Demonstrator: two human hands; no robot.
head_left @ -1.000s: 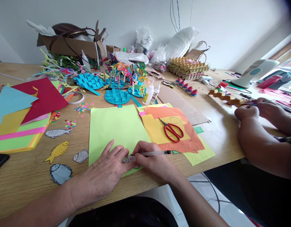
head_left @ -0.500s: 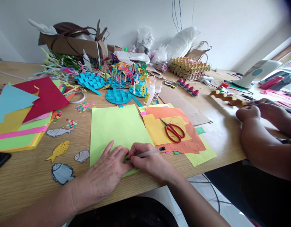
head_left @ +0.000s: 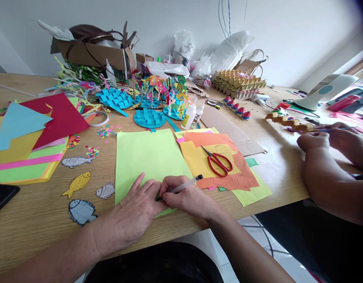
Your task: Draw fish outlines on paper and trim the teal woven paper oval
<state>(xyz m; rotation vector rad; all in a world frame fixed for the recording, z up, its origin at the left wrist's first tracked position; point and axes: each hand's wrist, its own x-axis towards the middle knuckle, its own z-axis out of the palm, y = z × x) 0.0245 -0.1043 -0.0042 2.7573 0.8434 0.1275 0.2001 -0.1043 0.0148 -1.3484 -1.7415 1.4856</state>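
Note:
A light green sheet of paper [head_left: 148, 157] lies on the wooden table in front of me. My left hand [head_left: 137, 204] rests flat on its lower part, fingers spread and pressing it down. In my right hand [head_left: 184, 196] is a clear pen with a black end [head_left: 185, 184], gripped between thumb and fingers. The pen's tip is by my left thumb, near the sheet's front edge; what lies under the fingers there is mostly hidden. Left of the sheet are cut paper fish: a yellow one [head_left: 77, 184], a small grey one [head_left: 105, 191], a blue-grey one [head_left: 81, 211] and a slim grey one [head_left: 77, 161].
Red-handled scissors [head_left: 218, 163] lie on orange and yellow papers [head_left: 193, 157]. Glue bottles [head_left: 189, 116], blue woven paper discs [head_left: 148, 119] and egg trays [head_left: 240, 82] stand behind. Coloured papers [head_left: 60, 118] and a phone [head_left: 2, 196] are left. Another person's hands [head_left: 314, 141] work at right.
The pen in my right hand has tilted more upright, with its black end moved slightly up and left. My left hand stays on the sheet. The whole view has shifted a little.

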